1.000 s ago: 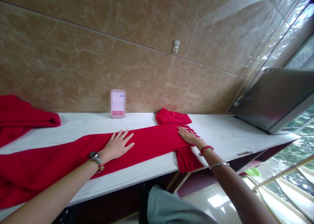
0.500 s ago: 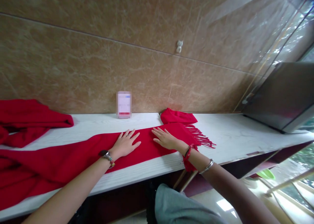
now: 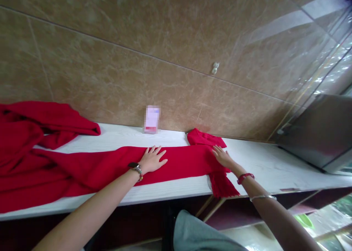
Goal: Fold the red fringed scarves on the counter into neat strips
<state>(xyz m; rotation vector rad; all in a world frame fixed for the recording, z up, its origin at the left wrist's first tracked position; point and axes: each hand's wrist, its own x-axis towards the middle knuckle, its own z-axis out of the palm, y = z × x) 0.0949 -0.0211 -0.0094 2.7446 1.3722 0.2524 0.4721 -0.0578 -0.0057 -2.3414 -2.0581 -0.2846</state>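
A long red scarf (image 3: pixel 181 163) lies along the white countertop, flat towards the right and rumpled on the left. My left hand (image 3: pixel 152 160) rests flat on its middle stretch, fingers spread. Over by the fringed end my right hand (image 3: pixel 222 157) lies palm down on the scarf, fingers stretched out. Part of the red fringe (image 3: pixel 223 185) hangs over the counter's front edge, just below the right hand. Behind the scarf's right part sits a small folded piece of red cloth (image 3: pixel 205 138).
A heap of red cloth (image 3: pixel 55 119) lies at the back left of the white countertop (image 3: pixel 255 166). A blurred-out phone-like object (image 3: pixel 151 120) leans on the tiled wall. A dark grey box-shaped appliance (image 3: pixel 316 130) stands at the right. Shelves open below the counter.
My right hand has slid right along the scarf to its fringed end, and the fringe under it is now covered. The left hand stays flat on the scarf. The view has shifted slightly.
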